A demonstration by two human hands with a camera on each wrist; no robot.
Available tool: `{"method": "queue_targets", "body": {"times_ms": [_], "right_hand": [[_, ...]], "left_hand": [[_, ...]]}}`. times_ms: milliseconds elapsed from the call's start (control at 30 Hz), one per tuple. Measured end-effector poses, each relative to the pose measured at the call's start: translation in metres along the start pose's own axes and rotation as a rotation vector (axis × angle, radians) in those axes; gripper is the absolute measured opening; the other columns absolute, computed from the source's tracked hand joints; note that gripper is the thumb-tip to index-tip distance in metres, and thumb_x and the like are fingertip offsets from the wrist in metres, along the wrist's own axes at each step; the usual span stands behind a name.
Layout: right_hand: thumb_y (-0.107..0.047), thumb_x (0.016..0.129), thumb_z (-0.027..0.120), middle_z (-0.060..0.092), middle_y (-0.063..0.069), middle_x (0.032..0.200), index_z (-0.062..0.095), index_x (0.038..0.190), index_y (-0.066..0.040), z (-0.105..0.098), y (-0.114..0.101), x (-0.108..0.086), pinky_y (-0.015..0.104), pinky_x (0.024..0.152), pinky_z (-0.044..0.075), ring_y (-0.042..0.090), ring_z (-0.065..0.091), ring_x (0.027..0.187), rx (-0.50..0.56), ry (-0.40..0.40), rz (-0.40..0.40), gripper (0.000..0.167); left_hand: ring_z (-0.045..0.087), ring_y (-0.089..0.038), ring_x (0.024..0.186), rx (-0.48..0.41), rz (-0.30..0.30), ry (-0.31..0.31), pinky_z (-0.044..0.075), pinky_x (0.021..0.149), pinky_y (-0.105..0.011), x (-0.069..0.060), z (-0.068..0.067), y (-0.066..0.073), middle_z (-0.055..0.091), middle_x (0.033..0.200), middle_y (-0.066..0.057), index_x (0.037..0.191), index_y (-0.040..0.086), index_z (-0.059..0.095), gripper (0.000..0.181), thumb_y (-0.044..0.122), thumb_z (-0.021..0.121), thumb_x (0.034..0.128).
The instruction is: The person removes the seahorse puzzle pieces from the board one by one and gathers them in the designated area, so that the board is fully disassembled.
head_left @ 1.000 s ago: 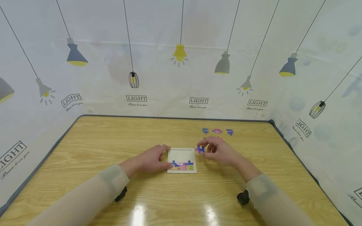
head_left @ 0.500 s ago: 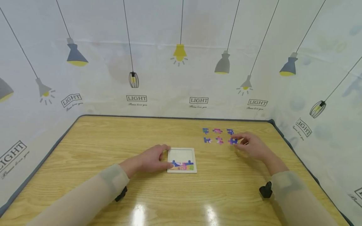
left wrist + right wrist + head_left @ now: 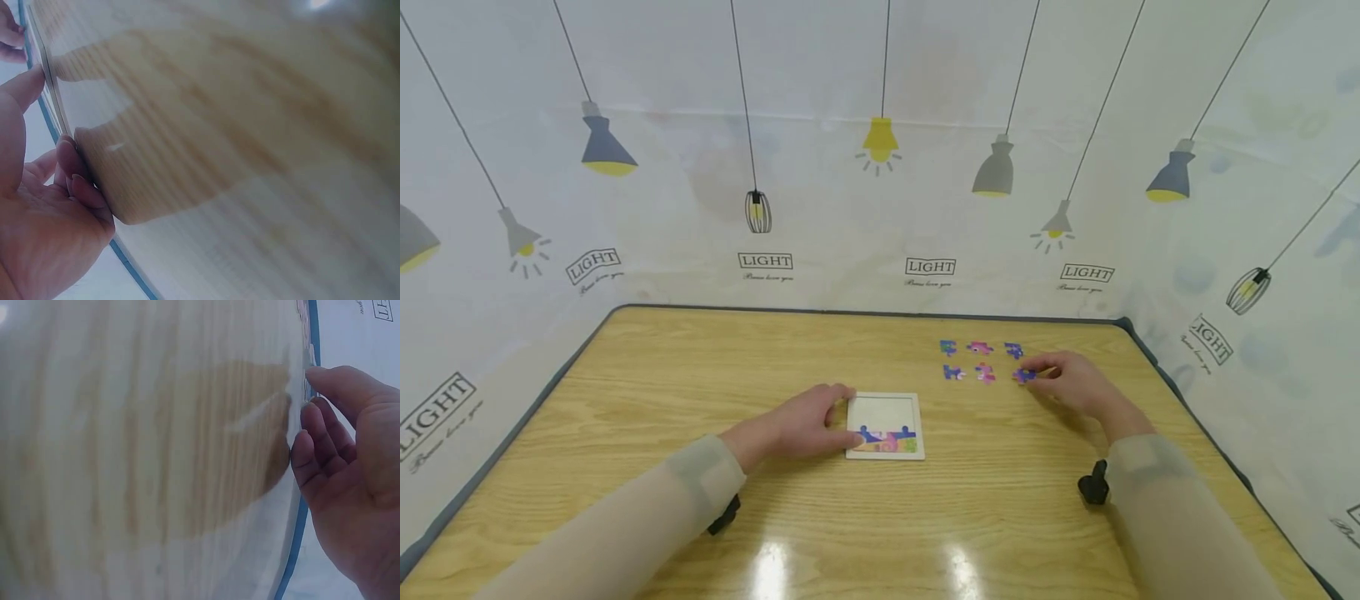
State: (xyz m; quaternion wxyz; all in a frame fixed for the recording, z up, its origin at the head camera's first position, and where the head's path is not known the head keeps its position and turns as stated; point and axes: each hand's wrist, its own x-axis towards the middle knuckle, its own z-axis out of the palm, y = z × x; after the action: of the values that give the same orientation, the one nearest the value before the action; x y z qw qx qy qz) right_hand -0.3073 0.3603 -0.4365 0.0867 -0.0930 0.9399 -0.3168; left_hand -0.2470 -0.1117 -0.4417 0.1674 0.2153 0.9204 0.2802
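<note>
At the right end of the loose pieces (image 3: 985,372), the right hand (image 3: 1071,382) is pinching a blue piece (image 3: 1023,377), thumb and forefinger narrowly gripping its right side. The other 5 are lying beside it in 2 rows. No longer hovering by the tray (image 3: 883,410), that hand is working well apart from it, so the filling is seemingly pausing. The left hand (image 3: 797,425) is holding the tray's left side on the table (image 3: 865,533); only its bottom strip (image 3: 891,442) is showing picture.
</note>
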Motion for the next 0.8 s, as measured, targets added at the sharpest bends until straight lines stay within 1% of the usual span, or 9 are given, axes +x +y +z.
{"method": "queue_targets", "body": {"times_ms": [100,233,333,433,500,600,700,800], "right_hand": [[-0.024,0.108,0.072,0.068,0.022,0.139,0.072,0.142,-0.008,0.0,0.001,0.003,0.039,0.085,0.06,0.04,0.066,0.122,-0.013,-0.01,-0.012,0.038],[-0.026,0.108,0.071,0.068,0.022,0.138,0.073,0.141,-0.008,0.001,0.003,0.005,0.048,0.093,0.059,0.042,0.066,0.124,-0.043,-0.009,-0.013,0.037],[-0.029,0.11,0.069,0.067,0.022,0.142,0.07,0.144,-0.009,0.002,0.004,0.005,0.058,0.104,0.054,0.044,0.063,0.129,-0.047,-0.016,-0.005,0.039],[-0.031,0.111,0.066,0.064,0.022,0.145,0.067,0.148,-0.011,0.003,0.005,0.005,0.063,0.11,0.048,0.043,0.061,0.131,-0.04,-0.025,0.003,0.042],[-0.031,0.112,0.065,0.062,0.023,0.147,0.065,0.15,-0.01,0.003,0.005,0.004,0.063,0.111,0.047,0.042,0.06,0.131,-0.03,-0.028,0.004,0.044],[-0.032,0.111,0.066,0.061,0.022,0.145,0.063,0.151,-0.009,0.003,0.008,0.005,0.057,0.11,0.048,0.037,0.059,0.127,-0.01,-0.029,0.011,0.047],[-0.033,0.111,0.067,0.062,0.019,0.14,0.063,0.149,-0.007,0.002,0.01,0.007,0.05,0.107,0.049,0.033,0.059,0.123,0.012,-0.029,0.032,0.046],[-0.031,0.11,0.068,0.063,0.017,0.136,0.064,0.145,-0.006,0.003,0.011,0.009,0.046,0.105,0.048,0.031,0.059,0.121,0.029,-0.022,0.055,0.043]], "left_hand": [[0.053,-0.019,0.093,-0.002,0.003,-0.001,0.043,0.084,-0.037,0.001,0.001,0.001,0.057,0.103,-0.005,0.164,0.006,0.047,0.081,0.047,0.077,0.1015],[0.053,-0.018,0.092,-0.002,0.004,0.001,0.043,0.083,-0.037,0.001,0.002,0.002,0.057,0.102,-0.005,0.164,0.006,0.047,0.081,0.047,0.078,0.1013],[0.053,-0.018,0.091,0.0,0.006,0.005,0.043,0.083,-0.036,0.0,0.001,0.003,0.057,0.102,-0.005,0.164,0.006,0.047,0.081,0.047,0.078,0.1013],[0.052,-0.019,0.09,-0.001,0.023,0.01,0.042,0.081,-0.036,0.0,0.0,0.003,0.057,0.1,-0.006,0.163,0.004,0.047,0.081,0.046,0.078,0.1011],[0.051,-0.018,0.088,0.0,0.033,0.015,0.042,0.079,-0.035,-0.001,0.0,0.003,0.056,0.099,-0.006,0.163,0.003,0.047,0.082,0.046,0.078,0.101],[0.05,-0.018,0.087,-0.001,0.04,0.018,0.041,0.078,-0.034,-0.001,-0.001,0.002,0.056,0.098,-0.006,0.163,0.002,0.046,0.083,0.046,0.078,0.1008],[0.05,-0.018,0.087,-0.002,0.043,0.017,0.041,0.078,-0.034,-0.002,0.0,0.002,0.056,0.098,-0.006,0.163,0.002,0.046,0.083,0.046,0.078,0.1006],[0.05,-0.018,0.086,0.003,0.04,0.016,0.042,0.078,-0.034,-0.001,0.001,0.001,0.056,0.098,-0.006,0.163,0.002,0.047,0.082,0.046,0.078,0.101]]}}
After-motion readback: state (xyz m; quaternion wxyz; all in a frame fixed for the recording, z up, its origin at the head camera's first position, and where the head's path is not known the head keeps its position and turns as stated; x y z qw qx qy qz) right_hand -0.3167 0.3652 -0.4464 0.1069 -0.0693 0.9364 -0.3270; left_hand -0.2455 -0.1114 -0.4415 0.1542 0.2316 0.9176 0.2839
